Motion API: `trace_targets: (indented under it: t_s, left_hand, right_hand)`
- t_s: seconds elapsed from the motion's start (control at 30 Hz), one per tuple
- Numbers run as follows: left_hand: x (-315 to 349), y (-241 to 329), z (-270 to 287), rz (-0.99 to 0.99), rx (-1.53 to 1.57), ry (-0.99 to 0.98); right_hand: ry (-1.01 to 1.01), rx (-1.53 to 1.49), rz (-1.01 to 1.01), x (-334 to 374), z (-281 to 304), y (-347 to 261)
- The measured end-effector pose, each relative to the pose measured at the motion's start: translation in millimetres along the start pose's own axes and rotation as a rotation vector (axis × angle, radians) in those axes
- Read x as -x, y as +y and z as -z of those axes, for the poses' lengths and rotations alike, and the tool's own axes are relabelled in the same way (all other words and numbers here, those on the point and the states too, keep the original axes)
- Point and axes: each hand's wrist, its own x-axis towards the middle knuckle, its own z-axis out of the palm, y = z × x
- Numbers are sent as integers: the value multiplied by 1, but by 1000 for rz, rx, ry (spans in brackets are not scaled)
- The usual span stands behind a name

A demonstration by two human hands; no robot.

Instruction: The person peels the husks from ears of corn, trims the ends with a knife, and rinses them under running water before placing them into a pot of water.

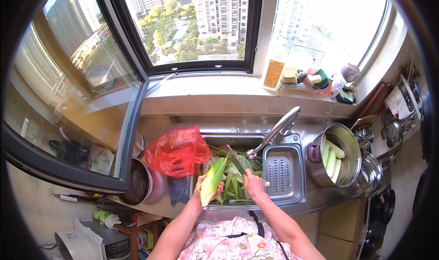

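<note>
An ear of corn [212, 182] in its pale green husk lies in my left hand [199, 192], whose fingers wrap round it from below. My right hand [254, 185] grips the handle of a kitchen knife [237, 161]. The blade points up and to the left, close to the upper end of the corn; whether it touches cannot be told. Both hands are over the sink [219, 140], where stripped green husks [235, 187] lie in a heap. A large steel pot [351, 166] to the right holds several peeled pale ears [332, 159].
A red plastic bag [177, 151] sits at the sink's left edge. The faucet [274, 134] arches beside the small drain basin [281, 171]. An open window sash [130, 168] juts in at the left, above a bucket [138, 182]. Sponges and bottles [314, 79] stand on the sill.
</note>
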Motion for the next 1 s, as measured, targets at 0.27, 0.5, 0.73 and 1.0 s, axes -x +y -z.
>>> trace_targets:
  t_s: [0.27,0.5,0.73,1.0]
  left_hand:
    - [0,-2,-9,8,-134,25]
    - [-9,5,-3,-49,-522,190]
    - [-35,2,0,-128,-592,209]
    - [-69,-12,-15,-105,-655,234]
  right_hand:
    - [-120,97,-38,3,-14,13]
    - [101,202,169,52,52,50]
    - [230,440,54,114,83,133]
    - [197,344,-206,148,63,175]
